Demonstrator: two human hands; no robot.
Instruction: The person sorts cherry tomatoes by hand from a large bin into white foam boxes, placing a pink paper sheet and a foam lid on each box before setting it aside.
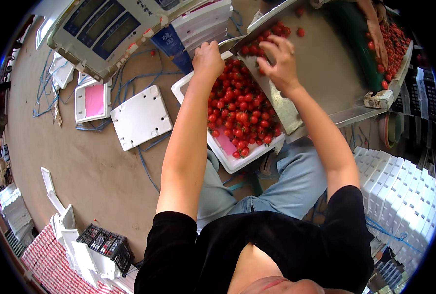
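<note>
Under my arms a white foam box [233, 165] holds many red cherry tomatoes [242, 105], with a bit of pink sheet showing at its near end. My left hand [208, 60] is closed in a fist at the box's far rim; what its fingers grip, if anything, is hidden. Over the lower end of a metal sorting tray [325, 59], my right hand [280, 63] is open, its thumb and fingers curved and apart. Loose tomatoes [278, 30] lie on the tray just beyond it, and one shows beside the thumb.
Another person's hand [376, 41] reaches among tomatoes at the tray's right end, past a dark green roller [352, 44]. A digital scale [100, 29] stands at upper left. A foam lid [142, 117] and blue straps lie on the floor. White foam boxes [399, 191] are stacked right.
</note>
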